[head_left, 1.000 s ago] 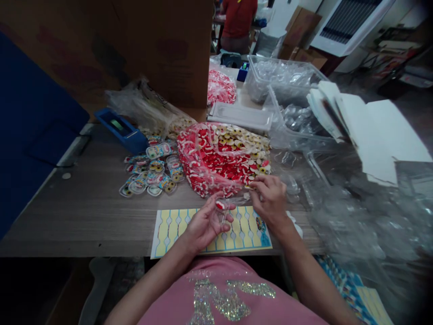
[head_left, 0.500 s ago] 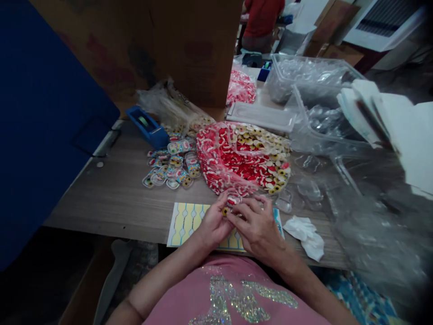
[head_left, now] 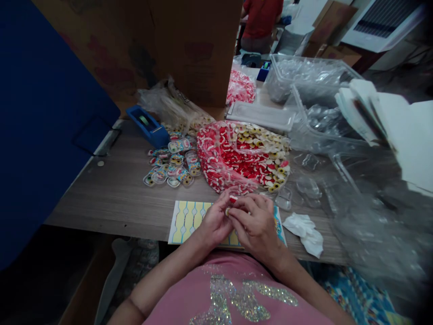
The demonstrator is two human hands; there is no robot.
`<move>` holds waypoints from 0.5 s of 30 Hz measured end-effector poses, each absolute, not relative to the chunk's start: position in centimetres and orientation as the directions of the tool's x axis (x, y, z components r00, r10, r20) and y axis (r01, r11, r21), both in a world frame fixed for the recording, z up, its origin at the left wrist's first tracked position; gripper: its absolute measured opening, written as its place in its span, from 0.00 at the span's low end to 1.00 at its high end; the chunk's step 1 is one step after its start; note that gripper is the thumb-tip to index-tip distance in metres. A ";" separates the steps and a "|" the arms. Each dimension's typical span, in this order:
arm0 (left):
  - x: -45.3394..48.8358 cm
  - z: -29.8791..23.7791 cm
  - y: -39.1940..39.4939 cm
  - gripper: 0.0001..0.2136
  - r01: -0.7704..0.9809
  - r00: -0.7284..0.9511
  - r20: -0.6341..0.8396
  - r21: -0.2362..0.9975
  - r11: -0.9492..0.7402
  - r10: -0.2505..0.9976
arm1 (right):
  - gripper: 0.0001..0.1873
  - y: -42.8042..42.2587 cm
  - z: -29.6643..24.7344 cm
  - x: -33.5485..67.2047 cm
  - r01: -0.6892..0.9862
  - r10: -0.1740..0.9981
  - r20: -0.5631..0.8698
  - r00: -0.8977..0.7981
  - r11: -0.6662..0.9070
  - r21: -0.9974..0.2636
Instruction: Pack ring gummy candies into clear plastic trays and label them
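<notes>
As the half-curled left hand holds a red piece, right hand pinching

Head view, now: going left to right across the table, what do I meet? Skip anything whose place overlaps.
Small white disc → heap of small clear packs → left hand → right hand → crumpled white tissue → white cards.

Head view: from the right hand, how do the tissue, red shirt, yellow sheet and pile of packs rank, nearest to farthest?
From the right hand:
1. Yellow sheet, underneath
2. Tissue, to its right
3. Pile of packs, to its left
4. Red shirt, in the background
</notes>
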State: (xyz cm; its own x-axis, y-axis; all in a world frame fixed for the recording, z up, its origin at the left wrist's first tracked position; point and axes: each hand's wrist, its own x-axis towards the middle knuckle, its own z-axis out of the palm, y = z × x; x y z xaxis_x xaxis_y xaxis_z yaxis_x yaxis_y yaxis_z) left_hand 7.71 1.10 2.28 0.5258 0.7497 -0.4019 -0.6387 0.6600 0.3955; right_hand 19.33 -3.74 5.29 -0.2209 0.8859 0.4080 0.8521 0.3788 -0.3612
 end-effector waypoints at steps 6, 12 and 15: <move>7.8 1.6 1.1 0.12 -0.676 0.536 -0.429 0.299 0.674 0.727 | 0.08 -3.5 4.9 19.3 0.854 0.890 0.354 -0.286 0.404 -0.326; 7.5 1.8 1.2 0.17 -0.622 0.541 -0.424 0.379 0.685 0.726 | 0.13 -4.2 5.0 20.8 0.704 0.868 0.473 -0.154 0.432 -0.564; 7.8 1.7 1.1 0.17 -0.611 0.558 -0.424 0.372 0.699 0.714 | 0.08 -4.4 4.7 21.1 0.776 0.882 0.452 -0.134 0.377 -0.506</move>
